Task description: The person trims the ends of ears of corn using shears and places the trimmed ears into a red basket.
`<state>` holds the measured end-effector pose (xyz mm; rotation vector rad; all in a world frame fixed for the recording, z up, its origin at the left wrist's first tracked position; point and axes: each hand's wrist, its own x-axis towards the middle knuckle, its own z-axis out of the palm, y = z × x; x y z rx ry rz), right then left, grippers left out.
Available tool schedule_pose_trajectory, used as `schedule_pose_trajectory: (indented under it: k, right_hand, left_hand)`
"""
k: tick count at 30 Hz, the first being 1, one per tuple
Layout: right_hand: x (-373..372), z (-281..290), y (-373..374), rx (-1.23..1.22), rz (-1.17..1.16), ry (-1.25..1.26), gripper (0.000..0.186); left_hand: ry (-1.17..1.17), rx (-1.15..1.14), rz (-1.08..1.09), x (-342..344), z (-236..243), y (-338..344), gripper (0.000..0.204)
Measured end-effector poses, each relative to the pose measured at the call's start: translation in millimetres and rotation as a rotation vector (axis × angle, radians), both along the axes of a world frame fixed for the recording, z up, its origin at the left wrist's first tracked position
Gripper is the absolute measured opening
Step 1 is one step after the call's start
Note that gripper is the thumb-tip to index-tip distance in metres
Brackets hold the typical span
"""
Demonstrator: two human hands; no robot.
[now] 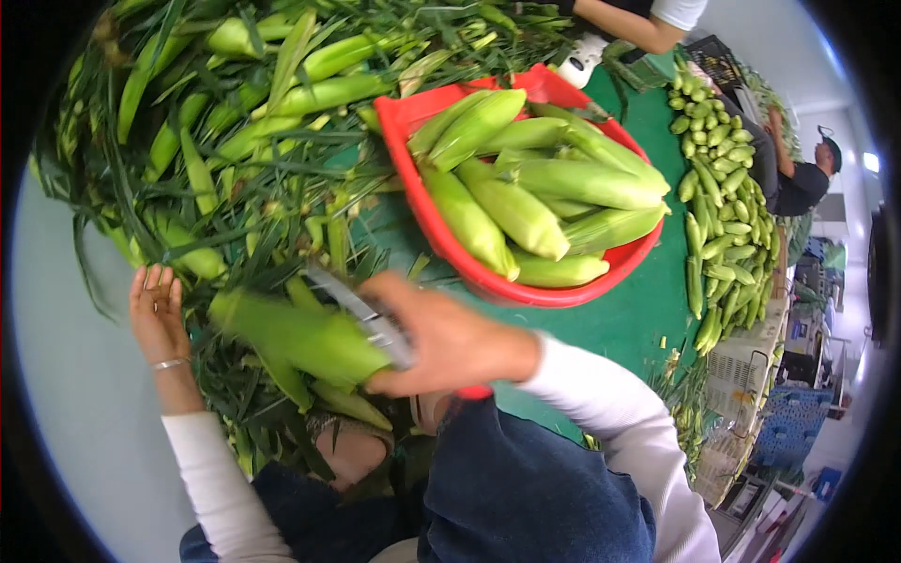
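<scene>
My left hand [158, 314] is at the left, palm up and fingers apart, with nothing in it. It is beside the pile of corn leaves. My right hand [455, 338], smeared by motion, is closed on a knife [361, 314] with a silver blade. A green ear of corn [300, 338], also blurred, lies along the blade, its near end at my right fingers. I cannot make out how firmly those fingers hold the ear. Just beyond my right hand, a red basin [535, 296] holds several trimmed ears of corn [507, 202] in pale green husk.
Unhusked corn [328, 94] and loose leaves [272, 197] heap up at the left and far side. Green flooring [610, 328] runs under the basin. Rows of trimmed ears [723, 225] lie at the right, near crates [737, 385]. Other people [648, 28] work at the back.
</scene>
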<state>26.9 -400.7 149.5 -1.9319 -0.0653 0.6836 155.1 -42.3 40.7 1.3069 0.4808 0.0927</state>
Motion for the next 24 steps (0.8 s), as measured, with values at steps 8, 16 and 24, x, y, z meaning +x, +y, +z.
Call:
schedule_pose_trajectory:
  k: [8,16,24]
  right_hand:
    - [-34.7,71.7,-181.4,-1.176,-0.105,-0.502,0.058]
    - [-31.2,104.2,-134.6,-0.999,-0.544,-0.516,0.059]
    - [-1.8,52.5,-45.9,-0.264,-0.148,-0.328,0.063]
  left_hand:
    - [0.459,0.534,-0.191,115.6,-201.2,154.5,0.028]
    - [0.55,0.69,-0.228,117.7,-190.9,89.4,0.052]
    - [0.362,0.261,-0.375,-14.5,-73.7,-34.4,0.045]
